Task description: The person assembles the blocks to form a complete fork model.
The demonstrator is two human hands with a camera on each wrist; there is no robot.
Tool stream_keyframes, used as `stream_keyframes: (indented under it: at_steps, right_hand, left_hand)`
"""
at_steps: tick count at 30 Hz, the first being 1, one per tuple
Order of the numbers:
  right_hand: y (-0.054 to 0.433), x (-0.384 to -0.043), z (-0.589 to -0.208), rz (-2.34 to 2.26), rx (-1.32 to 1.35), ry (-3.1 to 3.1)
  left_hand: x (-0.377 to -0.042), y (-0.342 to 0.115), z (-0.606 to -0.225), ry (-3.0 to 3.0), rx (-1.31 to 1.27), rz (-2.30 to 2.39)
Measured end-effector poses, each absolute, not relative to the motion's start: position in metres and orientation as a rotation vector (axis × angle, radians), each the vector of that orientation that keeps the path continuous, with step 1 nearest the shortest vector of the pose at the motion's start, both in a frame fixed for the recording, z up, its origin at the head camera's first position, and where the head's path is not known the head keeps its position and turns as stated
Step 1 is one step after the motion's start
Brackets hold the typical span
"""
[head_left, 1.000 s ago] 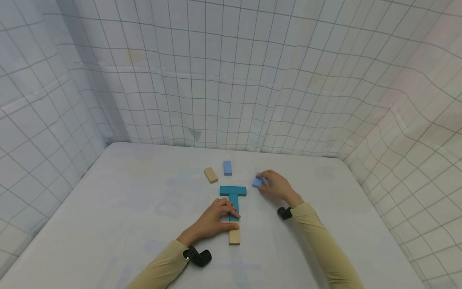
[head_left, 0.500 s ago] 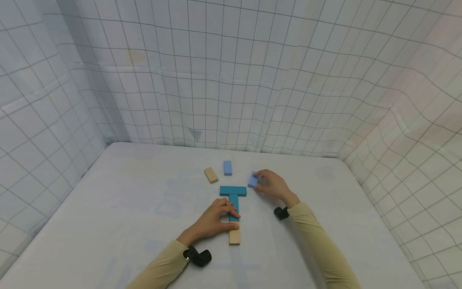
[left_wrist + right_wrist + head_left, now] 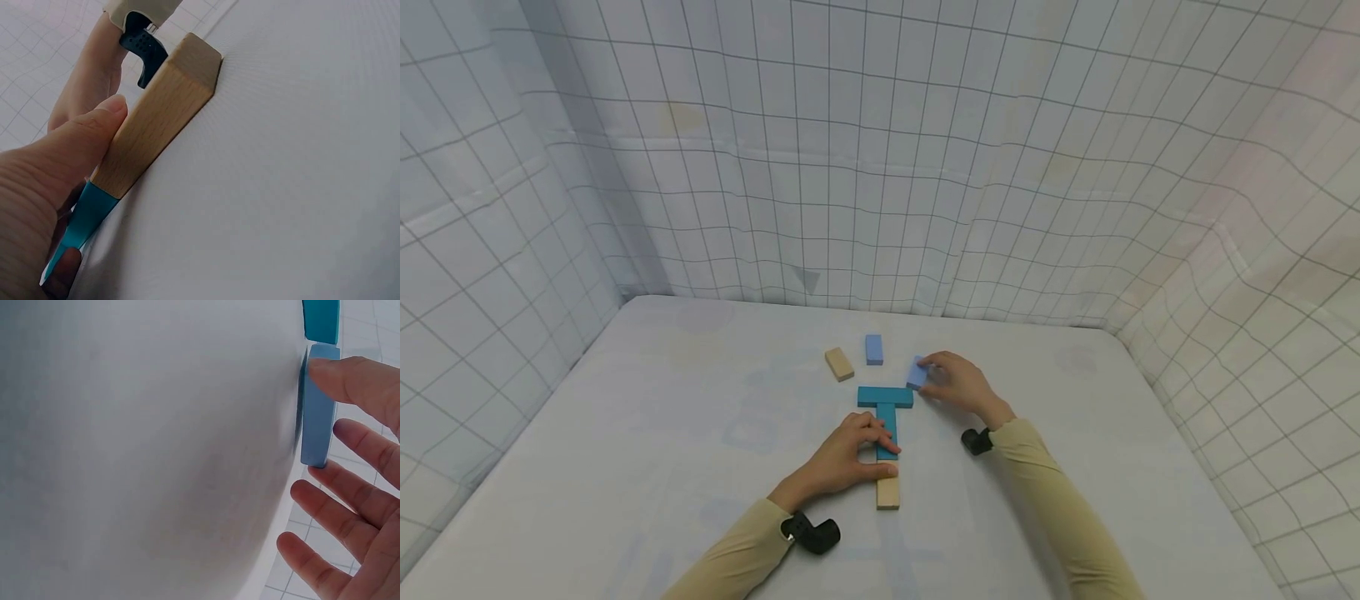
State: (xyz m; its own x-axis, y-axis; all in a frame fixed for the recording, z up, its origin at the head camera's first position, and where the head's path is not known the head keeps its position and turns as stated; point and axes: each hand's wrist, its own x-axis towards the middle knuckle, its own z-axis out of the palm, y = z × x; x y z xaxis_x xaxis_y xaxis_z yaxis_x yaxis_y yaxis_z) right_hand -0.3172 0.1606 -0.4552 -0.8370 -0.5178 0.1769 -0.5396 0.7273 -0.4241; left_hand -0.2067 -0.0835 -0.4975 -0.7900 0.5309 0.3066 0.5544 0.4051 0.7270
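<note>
On the white table, teal blocks form a T: a crossbar (image 3: 872, 396) with a stem (image 3: 885, 413) running toward me. A wooden block (image 3: 888, 497) continues the stem at its near end. My left hand (image 3: 838, 457) lies over that line, thumb on the wooden block and fingers curled over the teal stem. In the left wrist view one fingertip (image 3: 64, 272) shows at the stem's far side. My right hand (image 3: 958, 383) pinches a light blue block (image 3: 318, 419) by its edges, standing on its narrow side close beside the crossbar's right end (image 3: 322, 320).
Behind the crossbar lie a second light blue block (image 3: 874, 349) and another wooden block (image 3: 838, 364), set at an angle. A white sheet with a grid pattern (image 3: 880, 208) hangs behind the table and along both sides.
My right hand has slid the light blue block leftward, up toward the right end of the teal crossbar. The left hand and the other blocks have stayed where they were.
</note>
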Motion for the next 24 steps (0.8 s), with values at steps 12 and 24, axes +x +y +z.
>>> stream_keyframes:
  at_steps: [12,24]
  right_hand:
    - [0.1558,-0.3173,-0.4546,0.703,0.912,-2.879]
    - [0.1512,-0.3170,-0.4526,0.695,0.930,-2.892]
  left_hand:
    - [-0.2073,-0.0831,-0.4980,-2.603,-1.010,-1.366]
    - [-0.2070,-0.0836,-0.4977,-2.614,-1.010,-1.366]
